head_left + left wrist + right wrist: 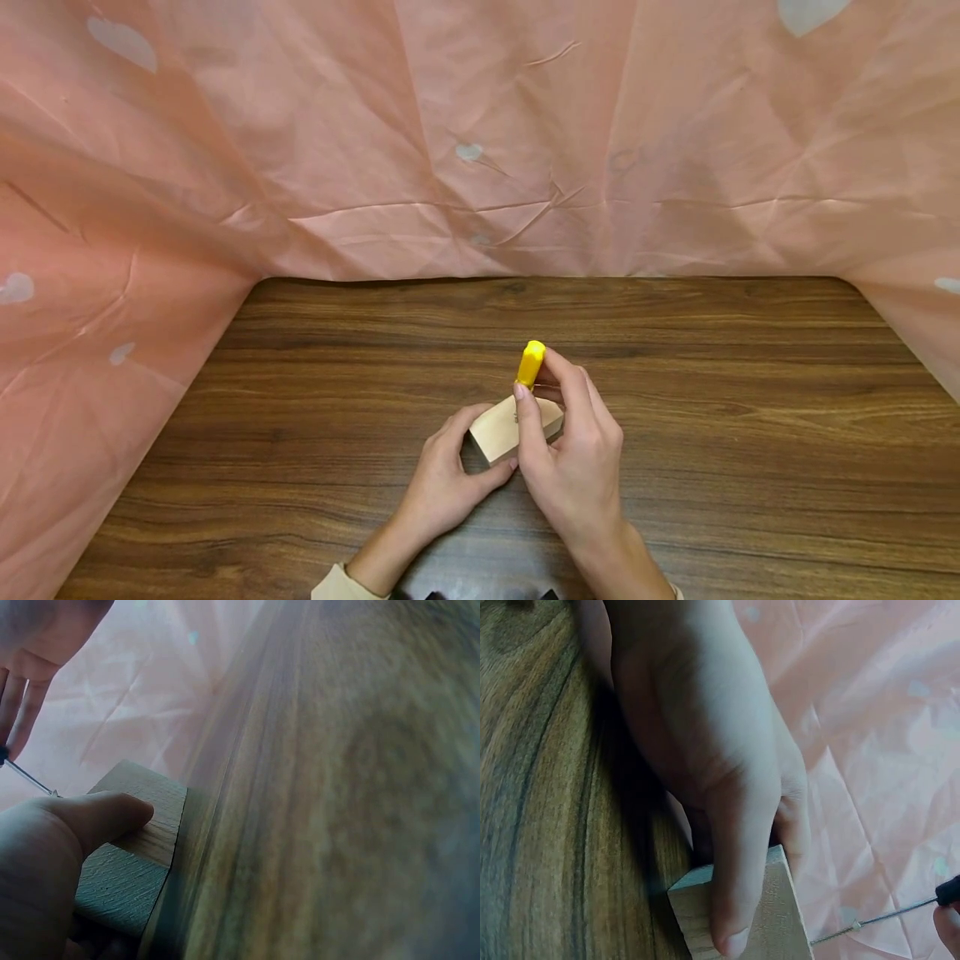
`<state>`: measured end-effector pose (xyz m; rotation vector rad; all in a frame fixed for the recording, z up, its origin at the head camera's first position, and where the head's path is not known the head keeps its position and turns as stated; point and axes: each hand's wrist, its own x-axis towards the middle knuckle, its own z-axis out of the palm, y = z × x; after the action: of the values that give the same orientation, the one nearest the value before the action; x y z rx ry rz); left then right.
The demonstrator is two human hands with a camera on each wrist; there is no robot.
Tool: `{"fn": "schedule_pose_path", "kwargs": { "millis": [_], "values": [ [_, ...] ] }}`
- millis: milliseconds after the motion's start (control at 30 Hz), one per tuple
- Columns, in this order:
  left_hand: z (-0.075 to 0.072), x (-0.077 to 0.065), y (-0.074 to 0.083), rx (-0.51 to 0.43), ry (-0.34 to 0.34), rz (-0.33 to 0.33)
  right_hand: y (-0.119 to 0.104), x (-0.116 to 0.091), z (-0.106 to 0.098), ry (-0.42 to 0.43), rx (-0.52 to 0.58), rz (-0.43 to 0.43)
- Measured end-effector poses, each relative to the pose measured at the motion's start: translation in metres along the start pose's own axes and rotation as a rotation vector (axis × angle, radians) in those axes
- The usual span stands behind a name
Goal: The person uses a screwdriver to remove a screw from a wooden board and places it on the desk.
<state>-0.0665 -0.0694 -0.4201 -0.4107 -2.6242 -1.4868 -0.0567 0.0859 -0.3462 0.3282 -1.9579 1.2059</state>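
Observation:
A pale wooden block is gripped by my left hand, its thumb lying along one side of the block. My right hand pinches the yellow handle of a screwdriver standing slightly tilted above the block's top. In the right wrist view, the thin metal shaft runs from a black collar to a small screw sticking out of the block. The left wrist view shows that shaft too, meeting the screw close behind my left thumb.
The dark wood-grain table extends around both hands. A pink curtain with pale hearts hangs along its back edge and both sides. Two small dark objects show at the bottom edge of the head view.

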Motion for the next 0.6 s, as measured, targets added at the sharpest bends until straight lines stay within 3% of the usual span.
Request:
{"fn": "schedule_pose_path", "kwargs": {
  "millis": [167,333,600],
  "values": [
    [0.0001,0.0003,0.0000,-0.001,-0.003,0.000,-0.0009,0.0003,0.0001,0.024,0.009,0.015],
    [-0.0001,0.0007,0.0001,0.001,-0.004,0.004,-0.0004,0.0013,-0.0002,0.028,-0.011,-0.041],
    [0.0004,0.0006,-0.0007,0.000,-0.002,0.005,-0.0011,0.0008,-0.0012,0.020,-0.004,0.016]
  ]
}}
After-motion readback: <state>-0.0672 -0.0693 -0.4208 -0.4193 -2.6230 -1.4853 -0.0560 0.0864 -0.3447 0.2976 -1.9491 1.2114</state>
